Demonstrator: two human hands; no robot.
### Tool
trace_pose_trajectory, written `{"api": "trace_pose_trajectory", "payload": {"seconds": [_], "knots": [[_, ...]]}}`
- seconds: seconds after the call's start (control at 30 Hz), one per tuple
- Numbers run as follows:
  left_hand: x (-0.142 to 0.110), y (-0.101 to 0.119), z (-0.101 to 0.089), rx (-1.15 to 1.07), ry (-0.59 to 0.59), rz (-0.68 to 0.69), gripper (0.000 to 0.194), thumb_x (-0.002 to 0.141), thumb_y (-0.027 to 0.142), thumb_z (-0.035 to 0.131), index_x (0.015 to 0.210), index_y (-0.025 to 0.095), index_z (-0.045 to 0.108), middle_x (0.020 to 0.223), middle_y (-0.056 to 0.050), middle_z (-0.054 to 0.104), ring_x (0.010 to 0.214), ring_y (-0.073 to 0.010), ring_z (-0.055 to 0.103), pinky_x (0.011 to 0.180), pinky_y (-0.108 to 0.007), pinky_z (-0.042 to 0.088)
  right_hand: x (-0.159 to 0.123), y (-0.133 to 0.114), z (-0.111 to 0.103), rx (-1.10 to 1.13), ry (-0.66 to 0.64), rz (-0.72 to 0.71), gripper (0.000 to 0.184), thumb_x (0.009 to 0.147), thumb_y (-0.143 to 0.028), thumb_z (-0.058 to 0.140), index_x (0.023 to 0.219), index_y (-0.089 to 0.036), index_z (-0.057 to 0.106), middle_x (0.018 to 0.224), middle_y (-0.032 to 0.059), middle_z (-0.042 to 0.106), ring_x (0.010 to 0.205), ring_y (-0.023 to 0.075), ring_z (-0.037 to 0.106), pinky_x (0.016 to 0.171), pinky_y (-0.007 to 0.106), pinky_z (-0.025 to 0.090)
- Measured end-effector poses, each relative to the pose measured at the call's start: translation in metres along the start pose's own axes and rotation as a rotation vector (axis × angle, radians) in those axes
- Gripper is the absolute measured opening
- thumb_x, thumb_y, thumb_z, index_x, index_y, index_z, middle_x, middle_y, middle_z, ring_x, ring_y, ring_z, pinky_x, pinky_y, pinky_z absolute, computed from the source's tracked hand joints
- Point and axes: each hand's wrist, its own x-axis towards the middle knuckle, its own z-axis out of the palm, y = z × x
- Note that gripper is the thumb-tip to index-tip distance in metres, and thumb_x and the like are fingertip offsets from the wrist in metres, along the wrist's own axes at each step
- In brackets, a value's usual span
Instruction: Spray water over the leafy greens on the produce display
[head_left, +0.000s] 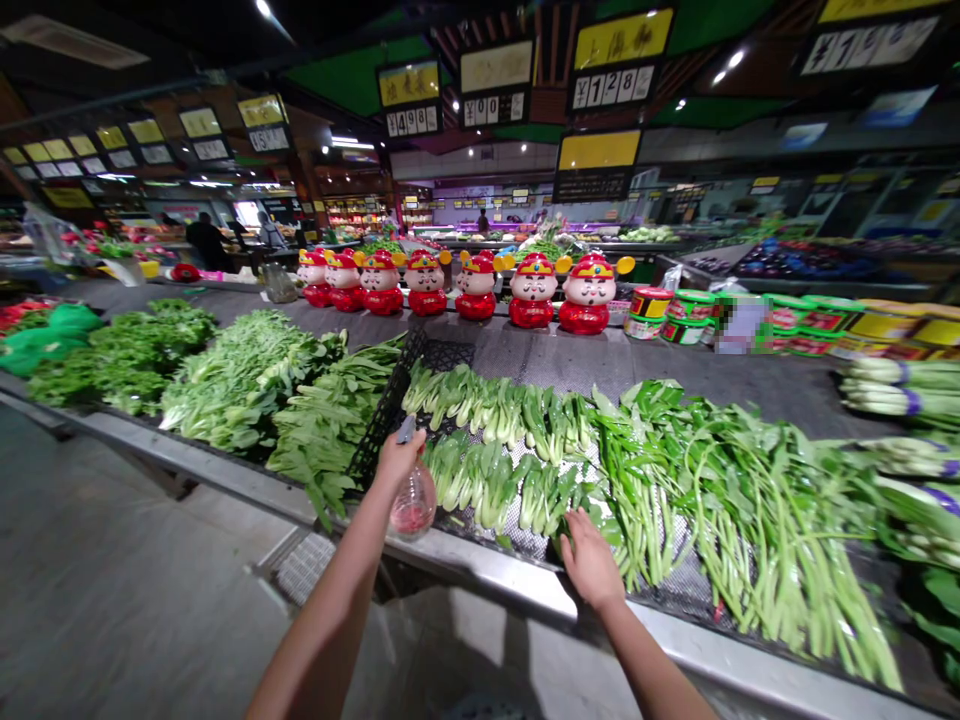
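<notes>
Two bare forearms (pixel 330 610), nearest the camera, are stretched towards the surface (pixel 600 358) on which vegetables are laid. By the left hand (pixel 401 460) a clear spray bottle (pixel 412 505) is held at its top, the grip closed around it; the bottle is kept roughly upright by the metal rim (pixel 517 583), and whether it is rested there cannot be told. The right hand (pixel 590 562) is placed at the front of the bok choy (pixel 487 480), its grip loose, fingers extended and slightly parted; nothing is seen held, though what is under the palm is hidden.

If the left grip were slackened, the bottle could be dropped over the rim, its round body being supported by no finger. Against the black divider (pixel 386 408) it could be knocked by a leftward swing. Front bunches, laid close to the edge, could be dragged off by a backward sweep. Long-stemmed greens (pixel 652 500) are crowded beside the right hand, so stems could be snagged by a sideways stroke.
</notes>
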Motion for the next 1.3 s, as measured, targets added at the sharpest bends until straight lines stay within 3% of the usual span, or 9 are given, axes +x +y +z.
{"api": "trace_pose_trajectory", "payload": {"seconds": [0.37,0.63,0.93,1.3], "knots": [[0.009,0.012,-0.016,0.061,-0.001,0.025,0.046,0.065,0.047,0.067,0.091,0.010,0.069,0.057,-0.001,0.062,0.057,-0.0157,0.059,0.054,-0.023,0.043,0.000,0.002,0.002,0.006,-0.001,0.001,0.047,0.090,-0.031,0.032,0.126,-0.013,0.054,0.137,0.0103,0.049,0.134,0.0219,0.035,0.112,0.036,0.025],[-0.003,0.005,-0.013,0.033,-0.060,-0.169,0.048,0.067,0.043,0.066,0.100,0.009,0.067,0.047,0.001,0.055,0.043,-0.0135,0.053,0.046,-0.023,0.039,-0.001,-0.002,-0.003,0.013,-0.012,0.001,0.048,0.090,-0.029,0.031,0.127,-0.008,0.053,0.136,0.0138,0.049,0.135,0.0227,0.033,0.112,0.036,0.025],[-0.020,-0.006,-0.022,0.058,-0.043,0.017,0.058,0.066,0.057,0.065,0.101,0.011,0.067,0.070,-0.004,0.066,0.069,-0.0180,0.063,0.059,-0.024,0.045,-0.001,0.000,0.000,0.047,-0.002,-0.002,0.046,0.089,-0.029,0.034,0.125,-0.011,0.054,0.135,0.0131,0.051,0.134,0.0230,0.035,0.112,0.037,0.026],[-0.032,-0.002,-0.016,0.000,-0.108,-0.150,0.039,0.067,0.050,0.065,0.079,0.013,0.068,0.050,0.000,0.055,0.047,-0.0129,0.053,0.050,-0.024,0.042,-0.001,0.001,0.002,0.071,0.002,0.002,0.044,0.088,-0.028,0.036,0.124,-0.012,0.055,0.134,0.0128,0.051,0.133,0.0227,0.036,0.110,0.038,0.028]]}}
